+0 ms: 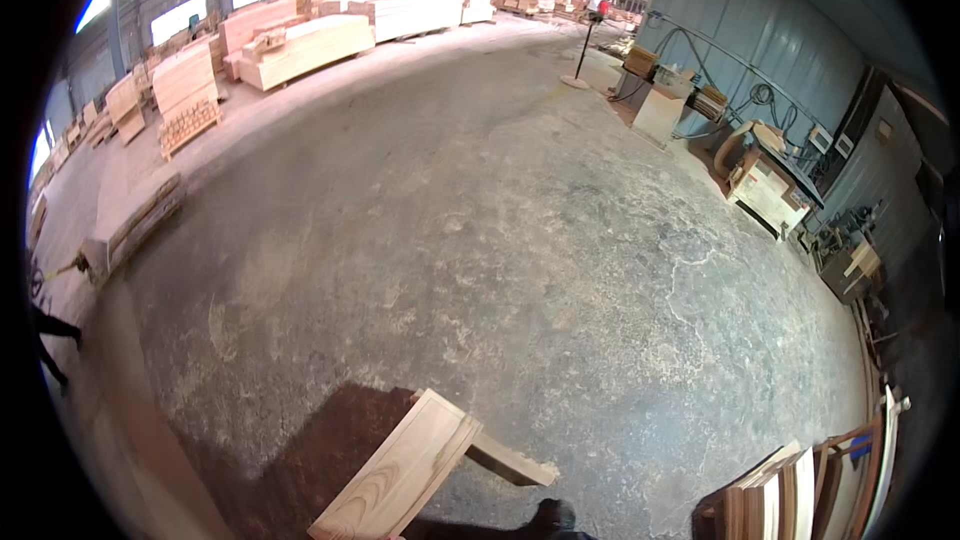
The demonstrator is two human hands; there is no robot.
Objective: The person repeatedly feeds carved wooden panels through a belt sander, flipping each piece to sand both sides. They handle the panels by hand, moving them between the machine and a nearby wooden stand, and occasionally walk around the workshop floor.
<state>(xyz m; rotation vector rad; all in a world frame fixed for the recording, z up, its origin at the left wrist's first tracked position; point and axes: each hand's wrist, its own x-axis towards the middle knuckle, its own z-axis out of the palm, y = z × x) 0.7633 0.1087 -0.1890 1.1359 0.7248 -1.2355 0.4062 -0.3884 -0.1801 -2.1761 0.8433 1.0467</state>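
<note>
Neither my left hand nor my right hand shows in the head view. A pale wooden board (400, 470) with visible grain slants up from the lower edge, its far end pointing right. Whether a hand holds it below the picture is hidden. Beyond its right side a shorter wood piece (512, 461) sticks out at an angle, partly covered by the board. A small dark shape (553, 517) shows at the lower edge; I cannot tell what it is.
Upright boards (790, 500) lean together at the lower right. A white machine (770, 190) stands by the blue-grey wall (740, 50). Stacked lumber (310, 50) lines the far left. A person's dark-clad legs (55, 340) are at the left rim, near a long timber (145, 215).
</note>
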